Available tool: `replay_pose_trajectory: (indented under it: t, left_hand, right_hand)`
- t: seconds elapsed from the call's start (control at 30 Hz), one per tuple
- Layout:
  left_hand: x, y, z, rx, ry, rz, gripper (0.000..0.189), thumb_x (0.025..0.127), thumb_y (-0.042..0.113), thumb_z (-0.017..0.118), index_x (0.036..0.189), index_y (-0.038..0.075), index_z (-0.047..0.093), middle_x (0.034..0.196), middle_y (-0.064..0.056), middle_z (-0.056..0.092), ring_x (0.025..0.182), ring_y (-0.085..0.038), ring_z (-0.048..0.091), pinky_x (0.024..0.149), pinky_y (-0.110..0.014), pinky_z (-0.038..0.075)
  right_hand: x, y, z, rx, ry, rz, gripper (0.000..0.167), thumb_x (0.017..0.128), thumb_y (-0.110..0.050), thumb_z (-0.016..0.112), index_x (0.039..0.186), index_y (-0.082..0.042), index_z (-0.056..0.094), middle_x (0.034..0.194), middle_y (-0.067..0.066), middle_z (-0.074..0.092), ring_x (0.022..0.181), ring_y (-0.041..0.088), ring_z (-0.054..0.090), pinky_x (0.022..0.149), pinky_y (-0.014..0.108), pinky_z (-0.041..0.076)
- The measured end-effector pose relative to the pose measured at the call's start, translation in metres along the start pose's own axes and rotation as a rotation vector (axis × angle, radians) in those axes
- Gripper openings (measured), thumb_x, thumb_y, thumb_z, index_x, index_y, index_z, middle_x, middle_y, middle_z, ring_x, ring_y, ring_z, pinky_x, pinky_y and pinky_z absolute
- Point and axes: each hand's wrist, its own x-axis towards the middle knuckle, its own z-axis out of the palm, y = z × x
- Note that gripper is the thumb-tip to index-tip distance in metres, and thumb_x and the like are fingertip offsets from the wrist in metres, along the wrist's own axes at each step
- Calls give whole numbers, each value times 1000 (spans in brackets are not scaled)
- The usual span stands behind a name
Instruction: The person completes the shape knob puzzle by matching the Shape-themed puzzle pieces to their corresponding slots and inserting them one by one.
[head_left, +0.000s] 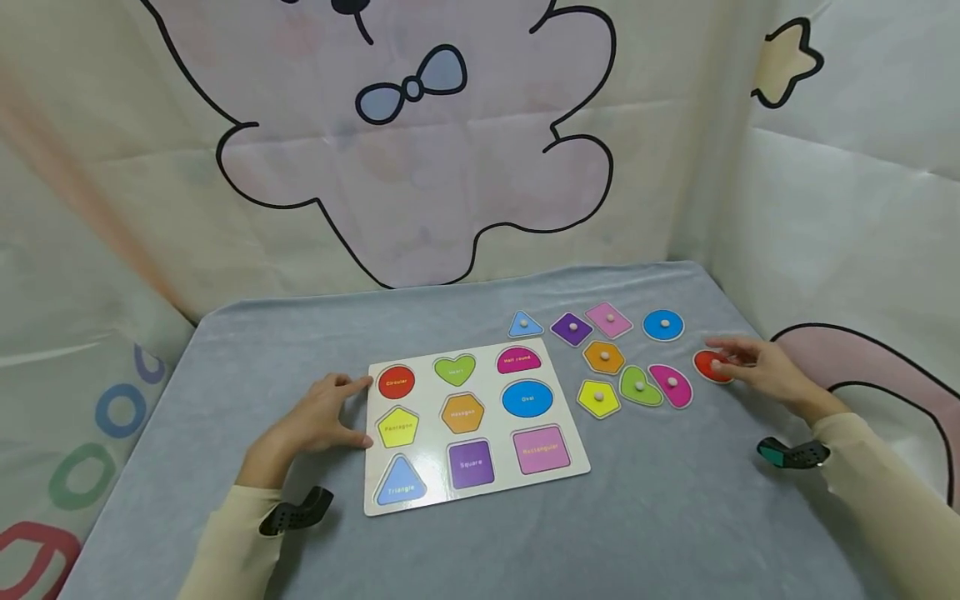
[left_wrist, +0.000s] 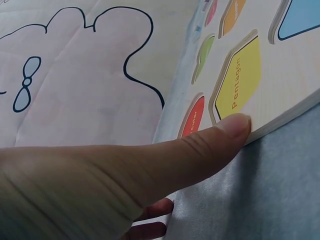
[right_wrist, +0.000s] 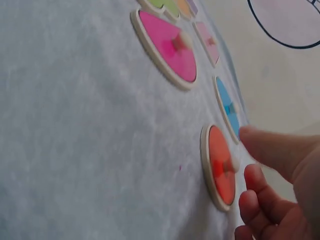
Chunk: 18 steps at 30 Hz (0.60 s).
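A white wooden puzzle board (head_left: 430, 425) with labelled shape recesses lies on the table. At its left edge rests my left hand (head_left: 318, 421), thumb and a finger spread along the side; in the left wrist view the thumb (left_wrist: 200, 155) touches the edge beside the yellow Pentagon recess (left_wrist: 242, 75). My right hand (head_left: 772, 379) is at the red round piece (head_left: 705, 365), at the far right of the loose pieces. In the right wrist view, the fingers are parted near the wooden knob (right_wrist: 231, 164), not closed round it.
Loose knobbed pieces lie right of the board: a blue oval (head_left: 663, 332), magenta half round (head_left: 663, 379), green heart (head_left: 637, 396), yellow pentagon (head_left: 592, 404), orange hexagon (head_left: 597, 364), purple square (head_left: 566, 335), pink rectangle (head_left: 603, 312) and blue triangle (head_left: 523, 331). Cartoon-printed curtains stand behind the grey-blue cloth (head_left: 637, 517).
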Motion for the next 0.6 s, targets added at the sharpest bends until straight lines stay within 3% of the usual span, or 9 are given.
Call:
replay_pose_trajectory:
  t: [0.1, 0.27, 0.6]
  left_hand:
    - [-1, 3, 0, 3, 0, -20, 103, 68, 38, 94, 153, 8, 44, 141, -26, 46, 121, -39, 45, 103, -59, 46]
    - [-2, 4, -1, 4, 8, -33, 103, 68, 37, 94, 153, 9, 44, 141, -25, 46, 121, -39, 44, 103, -59, 46]
    - [-2, 1, -1, 0, 18, -9, 101, 68, 37, 94, 152, 9, 46, 139, -25, 48, 120, -38, 45, 102, -58, 46]
  right_hand:
    - [1, 6, 0, -6, 6, 25, 55, 99, -33, 66, 138, 4, 56, 111, 15, 59, 93, 13, 47, 70, 19, 45]
    - [4, 13, 1, -35, 43, -9, 44, 96, -22, 71, 126, 9, 64, 92, 3, 61, 80, 4, 46, 66, 20, 43]
    - [9, 16, 3, -33, 47, 10, 45, 98, -27, 68, 123, 10, 65, 91, 1, 63, 79, 2, 47, 65, 19, 44]
